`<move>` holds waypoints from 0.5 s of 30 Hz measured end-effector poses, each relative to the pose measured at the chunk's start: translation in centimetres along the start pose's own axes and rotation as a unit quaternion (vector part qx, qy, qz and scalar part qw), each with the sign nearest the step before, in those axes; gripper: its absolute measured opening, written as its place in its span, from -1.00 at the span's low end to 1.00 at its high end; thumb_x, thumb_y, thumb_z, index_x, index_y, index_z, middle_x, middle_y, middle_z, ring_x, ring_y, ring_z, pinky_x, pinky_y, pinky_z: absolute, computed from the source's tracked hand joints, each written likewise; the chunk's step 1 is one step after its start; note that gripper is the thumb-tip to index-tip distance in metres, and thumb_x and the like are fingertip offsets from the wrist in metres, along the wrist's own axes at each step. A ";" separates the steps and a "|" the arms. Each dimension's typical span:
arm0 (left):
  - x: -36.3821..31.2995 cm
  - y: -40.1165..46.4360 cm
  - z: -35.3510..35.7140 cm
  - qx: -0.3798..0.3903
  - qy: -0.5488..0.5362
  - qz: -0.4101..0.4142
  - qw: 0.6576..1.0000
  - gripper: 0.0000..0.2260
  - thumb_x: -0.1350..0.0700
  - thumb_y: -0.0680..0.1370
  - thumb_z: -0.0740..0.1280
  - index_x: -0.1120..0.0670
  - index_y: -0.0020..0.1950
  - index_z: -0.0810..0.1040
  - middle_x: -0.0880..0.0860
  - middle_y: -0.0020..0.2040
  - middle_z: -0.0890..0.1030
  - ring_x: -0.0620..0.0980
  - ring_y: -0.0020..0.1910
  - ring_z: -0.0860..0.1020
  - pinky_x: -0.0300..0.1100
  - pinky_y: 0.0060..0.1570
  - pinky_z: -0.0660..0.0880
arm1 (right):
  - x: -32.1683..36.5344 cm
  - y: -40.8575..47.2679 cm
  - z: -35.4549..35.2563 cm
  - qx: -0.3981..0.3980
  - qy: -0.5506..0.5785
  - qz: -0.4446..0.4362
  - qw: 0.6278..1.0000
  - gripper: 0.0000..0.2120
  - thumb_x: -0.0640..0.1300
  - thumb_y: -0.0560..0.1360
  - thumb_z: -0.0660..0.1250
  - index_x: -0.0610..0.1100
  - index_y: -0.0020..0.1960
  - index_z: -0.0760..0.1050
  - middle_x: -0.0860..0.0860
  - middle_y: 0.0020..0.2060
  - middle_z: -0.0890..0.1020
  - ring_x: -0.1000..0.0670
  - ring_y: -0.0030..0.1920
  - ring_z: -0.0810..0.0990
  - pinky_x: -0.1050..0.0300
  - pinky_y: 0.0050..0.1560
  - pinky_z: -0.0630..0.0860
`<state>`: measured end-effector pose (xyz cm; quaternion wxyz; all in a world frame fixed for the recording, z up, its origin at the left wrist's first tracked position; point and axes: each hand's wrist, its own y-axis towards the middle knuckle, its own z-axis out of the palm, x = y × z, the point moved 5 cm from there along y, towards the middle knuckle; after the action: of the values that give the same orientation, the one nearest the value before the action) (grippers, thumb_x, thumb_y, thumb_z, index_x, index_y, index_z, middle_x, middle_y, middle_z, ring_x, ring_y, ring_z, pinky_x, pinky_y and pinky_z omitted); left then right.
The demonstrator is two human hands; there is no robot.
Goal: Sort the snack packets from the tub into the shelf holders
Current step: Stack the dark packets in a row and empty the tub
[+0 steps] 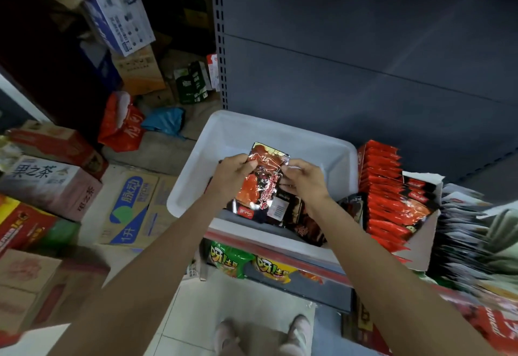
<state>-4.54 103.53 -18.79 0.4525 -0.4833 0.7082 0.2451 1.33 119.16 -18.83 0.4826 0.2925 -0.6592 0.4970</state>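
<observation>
Head view: the left hand [232, 173] and right hand [304, 180] both hold one red-and-black snack packet [262, 181] above the white tub [193, 176]. Fingers of each hand are curled, pinching the packet's opposite side edges. More dark packets [302, 218] lie in the tub's near right corner. Just right of the tub, a shelf holder [420, 246] contains a row of upright red packets [384, 187].
</observation>
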 end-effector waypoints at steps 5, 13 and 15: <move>-2.3 0.0 2.5 0.088 -0.090 -0.046 0.991 -0.75 0.03 0.50 0.39 0.20 -0.01 0.49 0.26 -0.08 0.63 0.14 -0.13 0.62 -0.02 -0.07 0.54 | 2.1 -1.2 -4.1 -0.053 0.013 -0.029 0.998 -0.77 -0.31 0.55 0.24 -0.11 -0.25 0.40 0.02 -0.40 0.44 0.12 -0.40 0.44 0.26 -0.41 0.57; -8.0 1.8 7.2 -0.029 -0.261 -0.082 0.961 -0.91 0.27 0.46 0.42 0.16 -0.16 0.52 0.03 -0.26 0.60 -0.09 -0.27 0.56 -0.26 -0.25 0.55 | 4.4 -3.8 -14.4 -0.142 0.030 -0.076 0.986 -0.66 -0.47 0.43 0.30 -0.07 -0.11 0.28 -0.05 -0.18 0.44 0.05 -0.21 0.54 0.07 -0.19 0.65; -10.3 2.3 8.9 -0.031 -0.222 -0.035 0.974 -0.89 0.26 0.46 0.43 0.22 -0.05 0.58 0.09 -0.17 0.63 -0.12 -0.23 0.58 -0.27 -0.12 0.52 | 5.1 -5.0 -17.0 -0.153 -0.129 -0.109 0.974 -0.56 -0.41 0.37 0.41 -0.05 0.04 0.29 -0.01 -0.10 0.50 0.00 -0.09 0.54 -0.07 -0.01 0.60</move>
<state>-1.77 116.18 -14.15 0.5914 -0.4552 0.5646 0.3526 9.68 133.96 -11.56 0.4834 0.3474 -0.7482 0.2928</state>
